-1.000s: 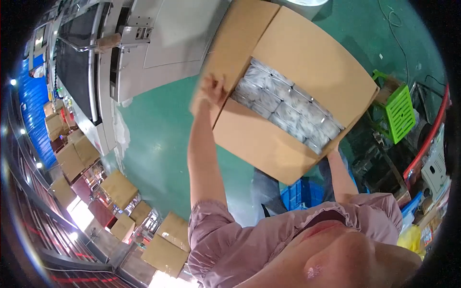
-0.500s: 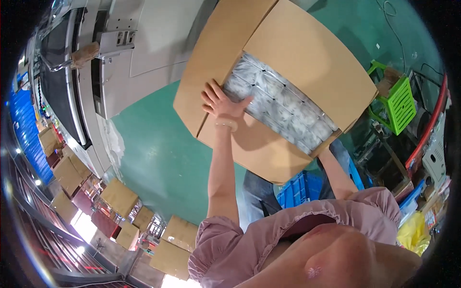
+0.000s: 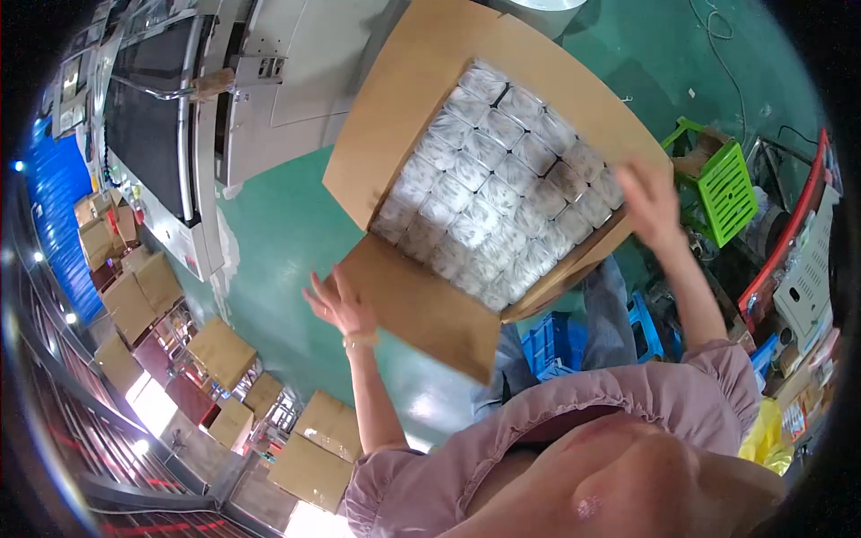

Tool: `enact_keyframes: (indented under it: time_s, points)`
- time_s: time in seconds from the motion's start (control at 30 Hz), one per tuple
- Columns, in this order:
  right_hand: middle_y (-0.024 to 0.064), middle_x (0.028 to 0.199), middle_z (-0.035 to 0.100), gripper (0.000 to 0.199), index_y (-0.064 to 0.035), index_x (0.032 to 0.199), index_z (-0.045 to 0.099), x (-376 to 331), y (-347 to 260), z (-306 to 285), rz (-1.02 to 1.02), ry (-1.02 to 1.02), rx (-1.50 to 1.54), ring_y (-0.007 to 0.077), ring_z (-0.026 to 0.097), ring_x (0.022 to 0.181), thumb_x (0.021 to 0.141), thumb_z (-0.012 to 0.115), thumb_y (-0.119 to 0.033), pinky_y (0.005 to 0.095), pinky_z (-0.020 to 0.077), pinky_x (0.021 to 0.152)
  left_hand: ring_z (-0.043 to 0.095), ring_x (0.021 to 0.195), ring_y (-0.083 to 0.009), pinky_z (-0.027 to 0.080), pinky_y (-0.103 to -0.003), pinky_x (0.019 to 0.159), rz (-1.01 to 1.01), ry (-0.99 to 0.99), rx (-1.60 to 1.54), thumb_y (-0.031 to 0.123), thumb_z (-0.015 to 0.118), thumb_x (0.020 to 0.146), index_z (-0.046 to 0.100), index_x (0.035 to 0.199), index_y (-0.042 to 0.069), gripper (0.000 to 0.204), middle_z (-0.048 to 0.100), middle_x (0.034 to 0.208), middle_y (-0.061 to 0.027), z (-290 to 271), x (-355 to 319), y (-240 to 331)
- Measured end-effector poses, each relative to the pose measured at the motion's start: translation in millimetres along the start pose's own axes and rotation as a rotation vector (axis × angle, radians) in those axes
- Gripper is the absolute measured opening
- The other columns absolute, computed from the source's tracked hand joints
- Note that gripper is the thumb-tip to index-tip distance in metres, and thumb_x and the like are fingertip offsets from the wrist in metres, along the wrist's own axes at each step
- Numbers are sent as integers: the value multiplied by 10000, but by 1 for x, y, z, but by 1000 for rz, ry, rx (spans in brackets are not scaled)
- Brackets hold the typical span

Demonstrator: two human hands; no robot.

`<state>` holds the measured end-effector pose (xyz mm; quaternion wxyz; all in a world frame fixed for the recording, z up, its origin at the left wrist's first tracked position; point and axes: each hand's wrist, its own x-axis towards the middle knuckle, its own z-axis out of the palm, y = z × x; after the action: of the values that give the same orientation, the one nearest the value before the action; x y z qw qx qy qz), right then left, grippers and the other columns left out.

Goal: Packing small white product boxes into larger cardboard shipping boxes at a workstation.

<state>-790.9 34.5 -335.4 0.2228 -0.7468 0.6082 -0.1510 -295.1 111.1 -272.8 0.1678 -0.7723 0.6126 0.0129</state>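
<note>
A large cardboard box [image 3: 408, 85] stands in front of me with its flaps folded outward. Rows of small clear-wrapped packs [image 3: 489, 193] with whitish contents fill it; what is inside each wrapper is too small to make out. My left hand [image 3: 341, 305], with a pale bracelet at the wrist, has its fingers spread beside the left edge of the near flap [image 3: 421, 305]. It holds nothing. At the box's right corner is my right hand [image 3: 650, 204], fingers stretched out and slightly blurred, close to the rim. Whether it touches the cardboard I cannot tell.
A large grey machine [image 3: 300, 99] stands at the left. Right of the box are a green plastic stool [image 3: 722, 193] and a curved red edge [image 3: 789, 238]. A blue crate [image 3: 554, 345] sits by my legs. Several cartons [image 3: 221, 352] lie further off at lower left.
The flaps that partly covered the packs now stand outward, showing many more rows. My left hand has moved down and left off the box; my right hand has risen to the right corner.
</note>
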Motion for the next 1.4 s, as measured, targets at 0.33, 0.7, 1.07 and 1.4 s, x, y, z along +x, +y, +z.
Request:
enact_keyframes:
  time_s: [0.33,0.7,1.07,1.4]
  points:
    - [101,1343,356,506,-129,1310,355,133,204,-16,162,119,-650,306,416,1139,818,466,-102,370,351,950,492,892,-255,447,-354,683,-1208,-677,-1598,640,456,780,531,1160,116,651,446,1209,-102,180,-52,61]
    - [147,1361,335,571,-127,1360,272,88,184,97,400,-356,184,272,368,1221,898,325,-458,334,302,992,423,685,-169,406,-322,651,-1161,-26,-1209,595,431,825,595,921,-94,715,552,759,-74,193,-38,93]
    - [48,1311,398,590,-172,1346,347,85,155,97,814,-400,767,156,405,1146,872,351,-524,271,286,974,501,913,-208,401,-318,831,-1297,-228,-1558,600,425,820,486,1156,-48,732,541,1056,-86,183,-26,89]
    - [147,934,631,617,-72,1063,602,141,104,81,592,-288,70,268,581,881,824,388,-599,334,431,788,462,1060,-190,367,-302,914,-1299,-241,-1962,603,448,807,367,1260,-65,811,471,1196,-85,189,-64,94]
